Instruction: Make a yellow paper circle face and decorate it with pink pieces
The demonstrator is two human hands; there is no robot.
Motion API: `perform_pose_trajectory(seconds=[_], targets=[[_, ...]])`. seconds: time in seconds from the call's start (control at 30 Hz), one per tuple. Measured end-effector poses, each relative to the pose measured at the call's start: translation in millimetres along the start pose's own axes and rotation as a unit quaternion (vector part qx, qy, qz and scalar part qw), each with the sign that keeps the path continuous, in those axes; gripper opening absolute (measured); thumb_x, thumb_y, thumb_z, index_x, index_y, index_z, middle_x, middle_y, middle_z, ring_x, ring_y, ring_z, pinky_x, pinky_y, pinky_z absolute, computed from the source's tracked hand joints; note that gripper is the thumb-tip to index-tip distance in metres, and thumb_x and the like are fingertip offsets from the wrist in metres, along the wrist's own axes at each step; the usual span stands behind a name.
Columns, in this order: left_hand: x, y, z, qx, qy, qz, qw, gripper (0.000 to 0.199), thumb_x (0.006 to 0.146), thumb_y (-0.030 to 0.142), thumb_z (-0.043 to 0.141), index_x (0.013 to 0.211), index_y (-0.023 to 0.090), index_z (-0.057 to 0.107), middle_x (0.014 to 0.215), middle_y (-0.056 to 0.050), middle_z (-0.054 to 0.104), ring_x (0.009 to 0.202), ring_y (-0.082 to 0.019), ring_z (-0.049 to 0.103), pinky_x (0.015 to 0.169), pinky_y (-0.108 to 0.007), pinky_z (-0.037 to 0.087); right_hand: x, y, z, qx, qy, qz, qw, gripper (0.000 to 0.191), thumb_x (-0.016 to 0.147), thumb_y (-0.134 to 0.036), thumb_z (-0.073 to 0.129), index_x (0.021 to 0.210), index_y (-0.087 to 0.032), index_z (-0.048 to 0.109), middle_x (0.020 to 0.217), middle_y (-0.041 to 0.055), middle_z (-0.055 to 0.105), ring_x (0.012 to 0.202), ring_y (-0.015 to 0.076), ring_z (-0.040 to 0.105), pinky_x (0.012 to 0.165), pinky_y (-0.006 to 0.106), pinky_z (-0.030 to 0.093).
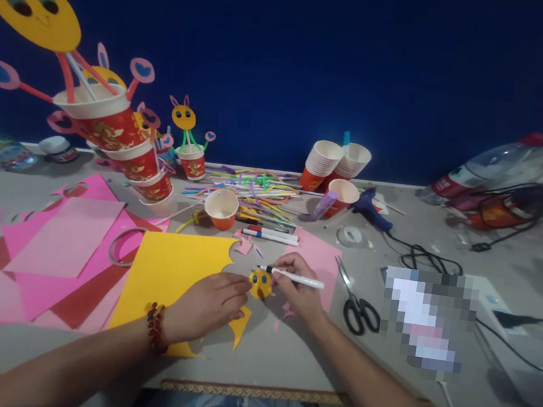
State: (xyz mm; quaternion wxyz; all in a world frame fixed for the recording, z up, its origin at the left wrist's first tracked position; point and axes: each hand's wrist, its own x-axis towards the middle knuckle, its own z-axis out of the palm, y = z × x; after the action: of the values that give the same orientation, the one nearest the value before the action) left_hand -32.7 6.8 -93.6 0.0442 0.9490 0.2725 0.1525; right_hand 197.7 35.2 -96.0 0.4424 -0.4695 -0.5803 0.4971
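Observation:
A small yellow paper circle [261, 285] with two dark eyes lies on the grey table between my hands. My left hand [212, 303] rests flat, fingers stretched, its fingertips at the circle's left edge and its palm over the large yellow sheet [178, 254]. My right hand [298, 289] is closed around a white marker [308, 281], whose black tip points left, just above the circle. Beneath and beside my hands are a yellow scrap [240, 327] and a pink sheet [322, 258].
Black-handled scissors [359, 315] lie to the right, near a blurred-out device [424, 319]. Pink and red sheets [66, 228] spread at the left. Behind are paper cups [323, 160], colored sticks [253, 191], a blue glue gun [372, 209], bottles [489, 167] and cup figures [191, 158].

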Motion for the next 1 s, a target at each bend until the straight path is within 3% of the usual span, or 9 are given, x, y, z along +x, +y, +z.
perform_pose_trajectory(seconds=[0.23, 0.4, 0.63, 1.0], targets=[[2.9, 0.3, -2.5, 0.005, 0.004, 0.001, 1.0, 0.018, 0.096, 0.026, 0.054, 0.105, 0.012, 0.062, 0.125, -0.013, 0.066, 0.119, -0.027, 0.059, 0.099, -0.042, 0.053, 0.2, -6.2, -4.8, -0.052, -0.021, -0.06, 0.997, 0.005, 0.076, -0.023, 0.063, 0.076, -0.021, 0.059, 0.064, -0.0012, 0.059, 0.054, 0.0128, 0.05, 0.05, 0.025, 0.039], [1.7, 1.8, -0.7, -0.013, -0.006, 0.008, 1.0, 0.019, 0.096, 0.027, 0.054, 0.108, 0.014, 0.061, 0.131, -0.011, 0.063, 0.125, -0.026, 0.055, 0.103, -0.042, 0.05, 0.2, -2.9, -6.5, -0.042, 0.002, -0.034, 0.999, 0.01, 0.071, -0.018, 0.059, 0.063, -0.022, 0.054, 0.056, -0.0025, 0.055, 0.052, 0.0129, 0.046, 0.049, 0.025, 0.035], [2.7, 3.8, -0.2, -0.018, -0.024, 0.022, 0.999, 0.023, 0.096, 0.029, 0.055, 0.114, 0.014, 0.06, 0.132, -0.011, 0.063, 0.12, -0.026, 0.057, 0.1, -0.041, 0.051, -0.7, 3.9, -5.2, -0.036, -0.006, -0.005, 0.999, 0.009, 0.069, -0.017, 0.057, 0.063, -0.022, 0.052, 0.056, -0.0017, 0.058, 0.051, 0.0142, 0.05, 0.05, 0.026, 0.036], [0.9, 2.9, 4.3, -0.017, -0.039, 0.015, 0.999, 0.025, 0.097, 0.031, 0.054, 0.116, 0.015, 0.06, 0.135, -0.011, 0.06, 0.124, -0.025, 0.055, 0.103, -0.042, 0.048, -0.5, 2.5, -4.5, -0.078, -0.014, -0.015, 0.997, 0.009, 0.071, -0.019, 0.056, 0.063, -0.021, 0.052, 0.056, -0.0015, 0.057, 0.052, 0.0136, 0.048, 0.051, 0.026, 0.035]])
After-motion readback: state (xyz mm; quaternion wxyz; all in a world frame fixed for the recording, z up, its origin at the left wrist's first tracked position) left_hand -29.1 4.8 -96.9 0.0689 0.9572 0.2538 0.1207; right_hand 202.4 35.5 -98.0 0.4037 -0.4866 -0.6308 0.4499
